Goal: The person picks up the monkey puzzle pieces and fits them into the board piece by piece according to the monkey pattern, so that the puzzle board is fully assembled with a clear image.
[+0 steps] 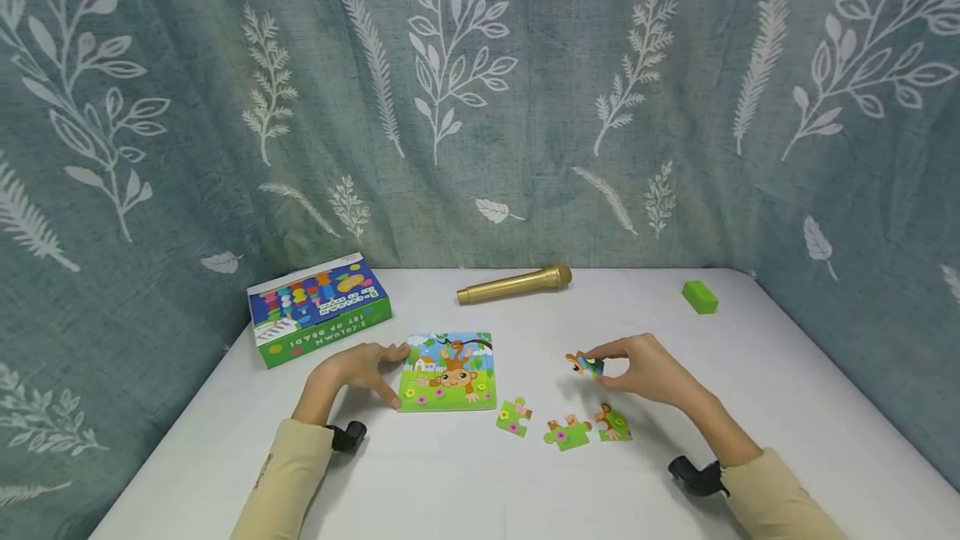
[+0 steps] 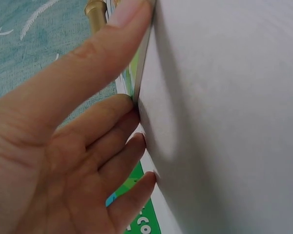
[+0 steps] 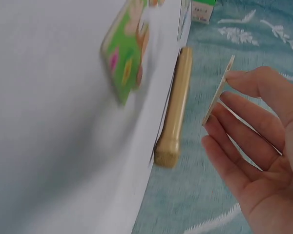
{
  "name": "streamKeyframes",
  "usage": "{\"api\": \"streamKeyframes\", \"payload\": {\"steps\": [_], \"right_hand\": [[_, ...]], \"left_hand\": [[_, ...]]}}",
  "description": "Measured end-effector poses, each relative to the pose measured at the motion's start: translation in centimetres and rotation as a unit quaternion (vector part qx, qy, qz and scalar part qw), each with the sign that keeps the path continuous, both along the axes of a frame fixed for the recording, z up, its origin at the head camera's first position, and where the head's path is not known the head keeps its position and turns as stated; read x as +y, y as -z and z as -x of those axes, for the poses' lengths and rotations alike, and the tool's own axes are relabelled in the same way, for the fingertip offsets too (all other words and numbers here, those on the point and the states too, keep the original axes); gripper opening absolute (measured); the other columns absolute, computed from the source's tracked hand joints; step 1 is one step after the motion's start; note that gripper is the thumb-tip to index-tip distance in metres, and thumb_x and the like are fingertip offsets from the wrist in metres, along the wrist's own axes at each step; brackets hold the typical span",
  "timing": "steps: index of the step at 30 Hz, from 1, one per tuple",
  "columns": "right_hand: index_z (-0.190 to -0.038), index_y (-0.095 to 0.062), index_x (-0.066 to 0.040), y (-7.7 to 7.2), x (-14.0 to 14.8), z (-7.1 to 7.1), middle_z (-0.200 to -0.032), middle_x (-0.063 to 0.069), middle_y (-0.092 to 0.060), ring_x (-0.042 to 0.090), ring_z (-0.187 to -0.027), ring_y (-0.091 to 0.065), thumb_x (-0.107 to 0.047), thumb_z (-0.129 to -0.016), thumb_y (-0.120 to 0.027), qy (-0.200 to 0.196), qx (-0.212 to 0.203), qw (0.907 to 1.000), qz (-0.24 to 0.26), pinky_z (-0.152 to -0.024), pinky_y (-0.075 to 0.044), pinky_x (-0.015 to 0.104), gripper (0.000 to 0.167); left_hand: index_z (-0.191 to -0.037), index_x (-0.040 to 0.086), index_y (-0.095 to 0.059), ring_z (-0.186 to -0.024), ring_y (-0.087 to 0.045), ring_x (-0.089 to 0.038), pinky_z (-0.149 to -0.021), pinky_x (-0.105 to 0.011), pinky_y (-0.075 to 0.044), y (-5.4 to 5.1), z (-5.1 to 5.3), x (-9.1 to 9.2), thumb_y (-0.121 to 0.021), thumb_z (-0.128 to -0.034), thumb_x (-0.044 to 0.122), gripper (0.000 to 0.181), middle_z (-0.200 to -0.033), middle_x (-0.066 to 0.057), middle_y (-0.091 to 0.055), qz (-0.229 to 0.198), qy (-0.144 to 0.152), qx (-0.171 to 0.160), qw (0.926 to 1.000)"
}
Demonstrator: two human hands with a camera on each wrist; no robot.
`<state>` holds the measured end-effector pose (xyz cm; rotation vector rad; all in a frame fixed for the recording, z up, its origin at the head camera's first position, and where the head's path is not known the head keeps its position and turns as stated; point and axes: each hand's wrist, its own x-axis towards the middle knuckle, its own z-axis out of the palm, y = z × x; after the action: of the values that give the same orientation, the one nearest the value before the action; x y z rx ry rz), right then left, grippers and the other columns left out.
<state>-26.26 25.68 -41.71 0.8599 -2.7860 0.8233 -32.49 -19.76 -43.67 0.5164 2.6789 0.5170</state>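
Observation:
My left hand (image 1: 367,369) rests at the left side of a square monkey picture board (image 1: 450,394), thumb at the near corner and fingertips at the left edge. The left wrist view shows the thumb (image 2: 107,46) against the board's thin edge, fingers fairly straight. To the right, my right hand (image 1: 648,369) pinches a jigsaw puzzle piece (image 1: 588,364) between thumb and fingers, raised above the table. Its pale edge (image 3: 219,90) faces the right wrist camera. Loose puzzle pieces lie nearer me: one with flowers (image 1: 513,417), a wide one (image 1: 568,433) and one with brown patches (image 1: 613,423).
A blue and green bead-set box (image 1: 322,307) lies at the back left. Behind the board, a gold microphone (image 1: 513,284) lies near the far edge of the white table (image 1: 450,482). A green block (image 1: 700,297) sits at the back right. A patterned curtain (image 1: 480,190) hangs behind.

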Motion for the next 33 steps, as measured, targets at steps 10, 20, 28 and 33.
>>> {"api": "streamKeyframes", "payload": {"steps": [10, 20, 28, 33], "right_hand": [[-0.109, -0.074, -0.006, 0.3, -4.4, 0.9, -0.107, 0.005, -0.072, 0.022, -0.097, -0.067, -0.008, -0.08, -0.076, -0.057, 0.021, 0.9981, -0.002, -0.086, -0.053, 0.049, 0.029], [-0.111, -0.074, -0.009, 0.1, -8.0, 1.9, -0.107, 0.006, -0.072, 0.015, -0.077, -0.064, -0.011, -0.081, -0.075, -0.075, -0.004, 0.9972, -0.001, -0.062, -0.044, 0.025, 0.03], [-0.108, -0.074, -0.007, -0.7, -10.4, 3.0, -0.104, 0.006, -0.072, 0.021, -0.076, -0.065, -0.009, -0.081, -0.075, -0.081, 0.0, 0.9967, 0.006, -0.061, -0.044, 0.027, 0.028], [-0.108, -0.074, -0.007, -0.4, -11.6, 3.9, -0.104, 0.006, -0.072, 0.021, -0.075, -0.064, -0.009, -0.081, -0.074, -0.079, -0.005, 0.9968, -0.001, -0.062, -0.044, 0.026, 0.027]], "left_hand": [[-0.148, 0.019, -0.041, -0.139, -0.029, -0.04, -0.11, -0.057, -0.026, 0.6, -0.1, 0.0, -0.088, -0.0635, 0.041, 0.099, -0.151, -0.015, -0.037, -0.001, -0.005, -0.009, 0.9999], [-0.147, 0.019, -0.042, -0.138, -0.029, -0.04, -0.11, -0.057, -0.026, 0.7, -0.4, 0.0, -0.088, -0.0632, 0.041, 0.099, -0.151, -0.015, -0.037, 0.001, -0.009, -0.005, 0.9999], [-0.148, 0.02, -0.041, -0.139, -0.029, -0.04, -0.11, -0.056, -0.026, 0.3, 0.1, 0.0, -0.087, -0.0643, 0.042, 0.098, -0.151, -0.016, -0.036, 0.007, -0.007, 0.003, 0.9999], [-0.148, 0.022, -0.041, -0.139, -0.028, -0.04, -0.11, -0.057, -0.026, 0.3, 0.1, 0.1, -0.088, -0.0636, 0.042, 0.098, -0.151, -0.017, -0.036, 0.004, -0.018, -0.001, 0.9998]]}}
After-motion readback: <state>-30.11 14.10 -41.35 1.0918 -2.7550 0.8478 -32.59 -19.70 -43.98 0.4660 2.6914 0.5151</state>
